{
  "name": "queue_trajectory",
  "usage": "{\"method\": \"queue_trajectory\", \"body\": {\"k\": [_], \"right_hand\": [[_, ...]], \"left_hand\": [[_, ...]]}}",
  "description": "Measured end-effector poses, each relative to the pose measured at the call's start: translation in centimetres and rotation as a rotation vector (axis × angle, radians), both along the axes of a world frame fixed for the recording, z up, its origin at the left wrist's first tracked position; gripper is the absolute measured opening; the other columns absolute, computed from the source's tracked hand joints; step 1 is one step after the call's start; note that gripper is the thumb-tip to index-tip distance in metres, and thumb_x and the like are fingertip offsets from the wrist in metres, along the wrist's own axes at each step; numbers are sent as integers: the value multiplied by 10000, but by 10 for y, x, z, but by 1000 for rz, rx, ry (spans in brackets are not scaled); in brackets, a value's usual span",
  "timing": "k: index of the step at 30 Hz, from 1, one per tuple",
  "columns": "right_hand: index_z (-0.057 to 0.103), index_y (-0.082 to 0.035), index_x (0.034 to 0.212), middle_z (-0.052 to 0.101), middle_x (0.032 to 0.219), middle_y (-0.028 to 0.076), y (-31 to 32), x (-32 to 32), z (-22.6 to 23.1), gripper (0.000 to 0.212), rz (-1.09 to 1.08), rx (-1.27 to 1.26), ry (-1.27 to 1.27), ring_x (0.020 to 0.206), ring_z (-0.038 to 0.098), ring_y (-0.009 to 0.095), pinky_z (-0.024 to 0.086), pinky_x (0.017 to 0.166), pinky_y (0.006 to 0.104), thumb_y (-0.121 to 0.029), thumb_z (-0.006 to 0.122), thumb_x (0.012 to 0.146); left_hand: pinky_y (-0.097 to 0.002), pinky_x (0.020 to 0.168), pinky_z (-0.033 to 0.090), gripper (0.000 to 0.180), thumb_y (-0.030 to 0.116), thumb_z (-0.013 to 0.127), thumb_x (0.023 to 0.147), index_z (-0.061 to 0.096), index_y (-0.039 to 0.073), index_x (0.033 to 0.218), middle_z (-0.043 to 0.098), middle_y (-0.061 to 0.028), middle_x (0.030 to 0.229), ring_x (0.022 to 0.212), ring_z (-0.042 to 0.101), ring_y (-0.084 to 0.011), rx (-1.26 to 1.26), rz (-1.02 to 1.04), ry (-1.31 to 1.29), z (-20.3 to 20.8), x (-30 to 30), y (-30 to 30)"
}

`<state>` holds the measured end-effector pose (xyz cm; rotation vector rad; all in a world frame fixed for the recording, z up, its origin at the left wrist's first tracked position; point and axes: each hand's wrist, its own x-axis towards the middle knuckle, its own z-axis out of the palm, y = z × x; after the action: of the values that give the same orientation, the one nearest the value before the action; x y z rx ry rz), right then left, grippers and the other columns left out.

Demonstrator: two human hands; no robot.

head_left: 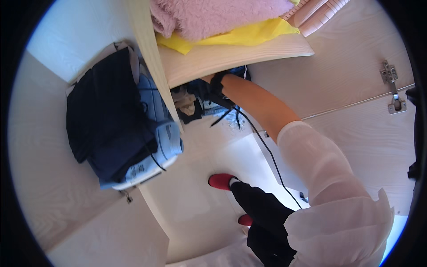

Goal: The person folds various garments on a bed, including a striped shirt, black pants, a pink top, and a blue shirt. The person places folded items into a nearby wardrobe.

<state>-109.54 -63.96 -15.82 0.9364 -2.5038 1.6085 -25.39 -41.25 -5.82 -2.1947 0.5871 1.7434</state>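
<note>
1. The bare right forearm [253, 98] extends under the pale wood-grain shelf [235, 60].
2. I cannot tell the hidden right hand's grip; left hand, unseen.
3. A dark-and-beige fabric pile [187, 101] lies below, near the black wrist strap [216, 83].

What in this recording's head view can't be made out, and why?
In the head view:
- Right hand: mostly hidden by the wooden shelf; grip unclear.
- Left hand: out of frame.
- Dark items below the shelf: shadowed, partly covered by shelf and right forearm.
- Pink fluffy cloth: cut off by the upper edge.
</note>
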Motion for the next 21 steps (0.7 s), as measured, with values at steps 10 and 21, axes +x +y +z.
{"method": "queue_trajectory", "body": {"k": [10,21], "right_hand": [[600,-14,1077,559,1174,159,-21,-10,-33,318,-137,567,328,1131,484,292,355,951,417,-201,542,827],[604,-16,1080,540,1191,167,-48,-4,-47,331,-118,857,465,1168,450,305,310,994,440,-202,524,818]], "left_hand": [[-367,839,470,430,307,522,907,454,48,1243,556,-138,1141,999,575,-270,-55,-76,81,-89,-95,-62],[-358,832,475,426,291,520,910,450,42,1249,555,-140,1146,1005,575,-269,-84,-140,111,-106,-108,-83]]}}
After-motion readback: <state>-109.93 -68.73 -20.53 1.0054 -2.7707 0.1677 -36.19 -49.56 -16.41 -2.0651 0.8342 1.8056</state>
